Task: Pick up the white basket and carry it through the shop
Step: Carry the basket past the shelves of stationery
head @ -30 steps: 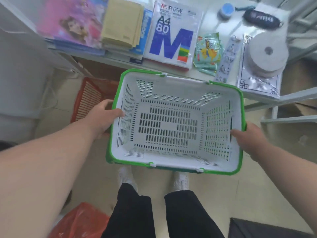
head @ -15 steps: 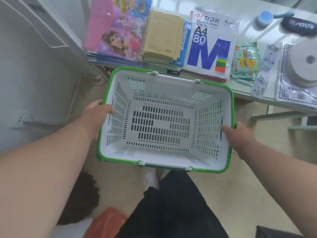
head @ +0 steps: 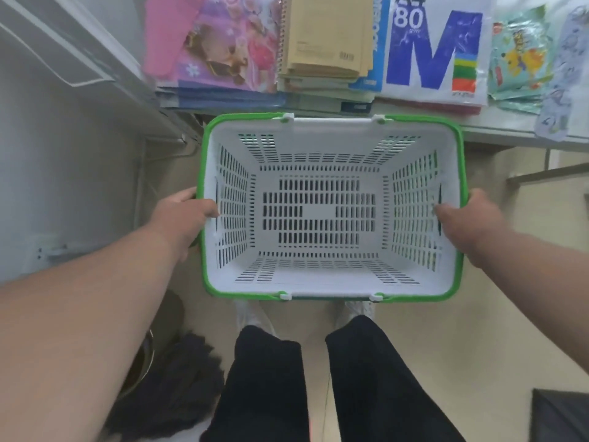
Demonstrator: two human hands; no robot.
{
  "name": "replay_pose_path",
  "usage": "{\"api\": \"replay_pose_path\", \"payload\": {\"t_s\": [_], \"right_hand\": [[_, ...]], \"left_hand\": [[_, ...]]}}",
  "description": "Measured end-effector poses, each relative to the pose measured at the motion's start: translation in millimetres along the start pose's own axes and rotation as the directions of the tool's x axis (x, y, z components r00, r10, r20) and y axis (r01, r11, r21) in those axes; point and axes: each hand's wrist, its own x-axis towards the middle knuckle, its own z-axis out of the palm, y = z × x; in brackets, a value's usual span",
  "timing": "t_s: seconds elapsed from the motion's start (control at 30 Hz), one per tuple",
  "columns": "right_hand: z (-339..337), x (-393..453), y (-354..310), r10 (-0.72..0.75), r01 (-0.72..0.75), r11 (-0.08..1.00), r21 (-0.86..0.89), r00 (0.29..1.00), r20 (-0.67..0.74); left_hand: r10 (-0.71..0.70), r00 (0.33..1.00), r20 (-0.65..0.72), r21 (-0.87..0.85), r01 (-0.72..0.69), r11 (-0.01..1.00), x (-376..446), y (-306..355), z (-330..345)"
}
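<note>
The white basket [head: 331, 282] has a green rim and slotted walls, and it is empty. I hold it level in front of me, above my feet. My left hand [head: 183, 215] grips its left short side, thumb over the rim. On the opposite short side my right hand [head: 465, 220] grips the rim the same way. Both folded handles lie along the long sides.
A shelf [head: 497, 130] just beyond the basket carries a pink children's book [head: 223, 46], tan notebooks [head: 328, 36], an A4 paper pack [head: 436, 49] and toy packets [head: 522, 55]. A white cabinet [head: 63, 122] stands at left. A dark mop [head: 169, 387] lies on the floor lower left.
The view has swung left and closer to the shelf. The red basket and red bag on the floor have left view. Both hands keep their grip on the basket.
</note>
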Motion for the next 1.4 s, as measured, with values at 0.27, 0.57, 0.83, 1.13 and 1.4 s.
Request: {"api": "replay_pose_path", "payload": {"t_s": [0.27,0.57,0.83,1.13,1.4], "right_hand": [[23,-30,-19,0.072,-0.067,0.987,0.145,0.997,-0.032],[54,-9,-24,0.110,-0.128,0.978,0.164,0.987,0.113],[96,34,-16,0.121,-0.145,0.980,0.135,0.977,0.174],[145,95,43,0.092,-0.135,0.985,0.110,0.938,0.335],[120,54,-21,0.038,-0.057,0.996,0.070,0.967,0.251]], "left_hand": [[-0.009,0.998,-0.061,-0.081,0.004,0.997,11,0,-25],[0.007,0.998,-0.063,0.055,-0.003,0.998,49,3,-30],[0.061,0.996,-0.064,0.201,-0.047,0.978,105,-36,-8],[0.164,0.983,-0.078,0.757,-0.048,0.651,124,-68,3],[0.026,0.999,-0.034,0.736,0.008,0.677,130,-44,26]]}}
